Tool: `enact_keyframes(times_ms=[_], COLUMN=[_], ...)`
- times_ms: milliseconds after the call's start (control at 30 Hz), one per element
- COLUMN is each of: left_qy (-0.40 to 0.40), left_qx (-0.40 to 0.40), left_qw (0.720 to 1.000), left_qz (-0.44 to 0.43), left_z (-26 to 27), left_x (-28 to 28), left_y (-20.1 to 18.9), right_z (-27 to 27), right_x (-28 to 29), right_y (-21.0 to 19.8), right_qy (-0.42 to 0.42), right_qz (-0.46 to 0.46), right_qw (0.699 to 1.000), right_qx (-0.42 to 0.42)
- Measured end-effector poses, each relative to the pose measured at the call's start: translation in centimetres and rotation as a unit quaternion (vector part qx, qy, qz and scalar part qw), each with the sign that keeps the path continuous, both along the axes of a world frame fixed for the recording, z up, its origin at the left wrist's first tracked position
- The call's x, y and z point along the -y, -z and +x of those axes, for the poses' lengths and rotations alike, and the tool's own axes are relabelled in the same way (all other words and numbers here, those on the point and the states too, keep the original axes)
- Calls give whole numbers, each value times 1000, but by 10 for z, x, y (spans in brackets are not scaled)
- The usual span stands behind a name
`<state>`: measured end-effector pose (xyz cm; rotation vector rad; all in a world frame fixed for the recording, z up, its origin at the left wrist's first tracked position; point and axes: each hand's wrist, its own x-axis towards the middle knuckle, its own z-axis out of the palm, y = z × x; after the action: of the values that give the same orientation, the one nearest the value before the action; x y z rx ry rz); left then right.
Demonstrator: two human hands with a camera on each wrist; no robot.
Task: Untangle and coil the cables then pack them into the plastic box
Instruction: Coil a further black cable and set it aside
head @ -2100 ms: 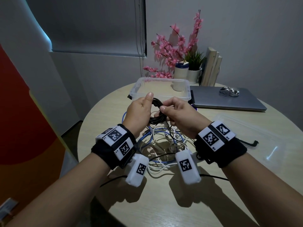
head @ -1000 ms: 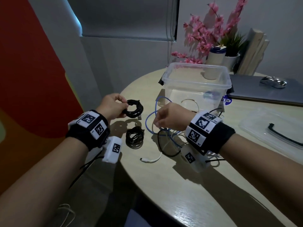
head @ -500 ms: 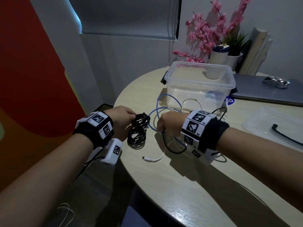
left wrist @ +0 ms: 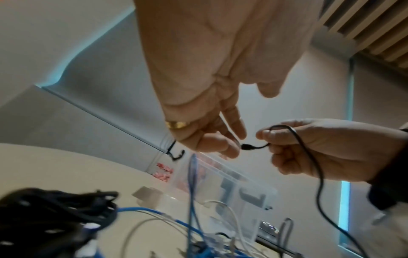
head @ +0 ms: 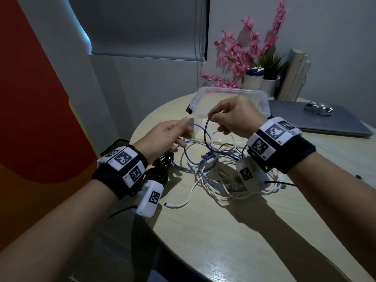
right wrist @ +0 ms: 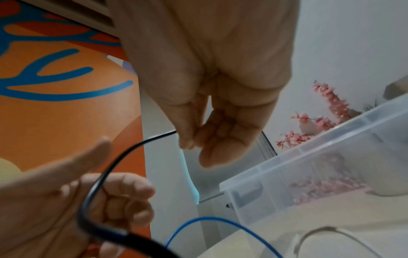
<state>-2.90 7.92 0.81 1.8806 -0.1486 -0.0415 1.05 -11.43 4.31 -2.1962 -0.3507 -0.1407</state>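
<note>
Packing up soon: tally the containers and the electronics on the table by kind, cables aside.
plastic box: 1
tumbler: 1
plant pot: 1
laptop: 1
mouse: 1
Total: 5

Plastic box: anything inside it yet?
No cables show through the plastic box; the tangle and black coils lie on the table. The right hand covers part of it.
</note>
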Motion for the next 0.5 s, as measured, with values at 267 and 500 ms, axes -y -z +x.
enact_keyframes(times_ms=[267, 500], left_qy=[30, -38], left_qx=[55, 85], left_qw=[998, 995], left_qz=[-7, -24], left_z=[5, 23], left_x=[49, 62], left_y=[-1, -7], right_z=[-2, -14], right_x=[34, 50], right_y=[-2, -4], right_qy=[13, -80], right_qz=[-37, 152], right_qw=[999, 982], right_qx=[31, -77])
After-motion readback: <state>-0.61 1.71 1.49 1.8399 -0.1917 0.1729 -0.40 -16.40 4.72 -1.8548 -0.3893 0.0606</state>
